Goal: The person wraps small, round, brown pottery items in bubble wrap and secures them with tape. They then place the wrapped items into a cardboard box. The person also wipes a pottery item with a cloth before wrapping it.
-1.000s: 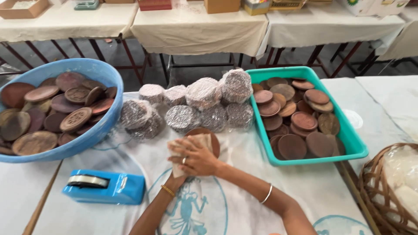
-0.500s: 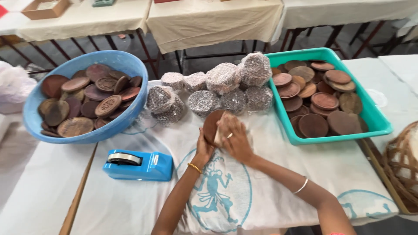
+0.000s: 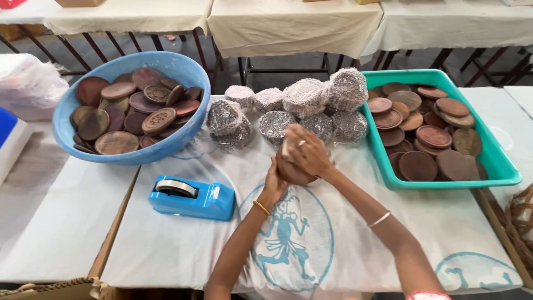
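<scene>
While you keep both hands together at the middle of the desk (image 3: 72, 222), the view has swung so the blue bowl (image 3: 183, 72) of brown wooden discs now sits fully in sight at your far left, with the blue tape dispenser (image 3: 191, 198) just in front of it. Your left hand (image 3: 273, 183) cups the brown disc (image 3: 294, 173) from below, fingers curled under its edge; a moment ago it held the disc higher and more upright. Your right hand (image 3: 308, 153) lies closed over the top, pressing a pale scrap against it. Behind them stand the wrapped bundles (image 3: 302, 100), and at your right the green tray (image 3: 502, 172) of bare discs.
</scene>
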